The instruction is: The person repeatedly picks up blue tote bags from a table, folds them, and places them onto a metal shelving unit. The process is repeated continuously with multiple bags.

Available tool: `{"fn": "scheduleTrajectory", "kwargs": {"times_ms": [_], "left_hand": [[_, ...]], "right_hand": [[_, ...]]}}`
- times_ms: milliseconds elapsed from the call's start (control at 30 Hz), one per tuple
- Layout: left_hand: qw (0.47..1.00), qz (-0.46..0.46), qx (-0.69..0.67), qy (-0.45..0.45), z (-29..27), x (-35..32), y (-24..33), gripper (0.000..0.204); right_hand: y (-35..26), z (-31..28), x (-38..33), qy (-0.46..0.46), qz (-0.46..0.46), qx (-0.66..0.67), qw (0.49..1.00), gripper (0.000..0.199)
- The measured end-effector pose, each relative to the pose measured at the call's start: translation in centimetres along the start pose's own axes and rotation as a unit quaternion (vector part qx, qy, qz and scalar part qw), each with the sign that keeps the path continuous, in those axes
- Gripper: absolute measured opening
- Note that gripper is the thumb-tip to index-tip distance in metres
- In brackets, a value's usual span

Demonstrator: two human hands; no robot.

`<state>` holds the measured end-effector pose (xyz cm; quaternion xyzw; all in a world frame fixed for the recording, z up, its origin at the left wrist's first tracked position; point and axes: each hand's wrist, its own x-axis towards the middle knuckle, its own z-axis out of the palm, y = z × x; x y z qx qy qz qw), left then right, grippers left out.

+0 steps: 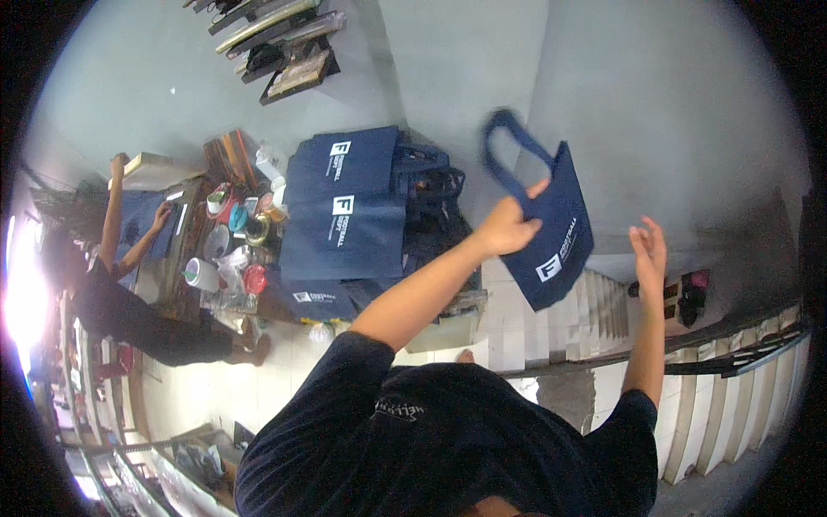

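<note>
A navy tote bag [573, 202] with white print hangs tilted in front of me, a strap looping above it. My left hand [514, 226] is closed around the bag near its top edge and strap. Off to the bag's right, my right hand [650, 248] is raised with fingers apart, holding nothing and not touching the bag. Left of my left forearm lies a large pile of similar navy tote bags [340, 246], some with straps sticking out on the right side.
A cluttered table [172, 271] with cups, jars and a red lid [255, 278] stands left of the pile. Another person [129, 302] works there over navy cloth. Frames [297, 77] stick out from the wall above. Stairs [594, 310] and a railing [767, 353] lie to the right.
</note>
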<state>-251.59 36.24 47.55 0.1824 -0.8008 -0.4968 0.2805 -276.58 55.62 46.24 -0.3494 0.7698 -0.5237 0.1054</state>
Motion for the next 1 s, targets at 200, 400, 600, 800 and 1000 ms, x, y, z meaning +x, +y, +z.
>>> {"fn": "scheduleTrajectory", "kwargs": {"times_ms": [200, 400, 600, 800, 1000], "left_hand": [[0.990, -0.049, 0.122, -0.043, 7.2, 1.7, -0.1, 0.068], [0.955, -0.231, -0.181, 0.039, 3.6, 2.5, -3.2, 0.057], [0.985, -0.023, -0.153, 0.077, -1.2, 1.3, 2.5, 0.066], [0.999, 0.004, -0.016, -0.031, -9.9, 6.0, 7.3, 0.054], [0.996, 0.010, 0.042, -0.077, -18.2, 8.3, 13.5, 0.050]], "right_hand": [[-4.8, 6.6, -1.4, -0.048, -0.118, 0.018, 0.992, 0.055], [-7.0, 4.3, -3.8, -0.025, -0.113, 0.049, 0.992, 0.036], [-11.0, 2.5, -11.9, -0.300, -0.201, 0.122, 0.924, 0.009], [-15.6, 4.0, 1.3, 0.004, -0.281, 0.009, 0.960, 0.021], [-26.4, 13.7, 14.0, -0.210, -0.343, 0.075, 0.912, 0.028]]}}
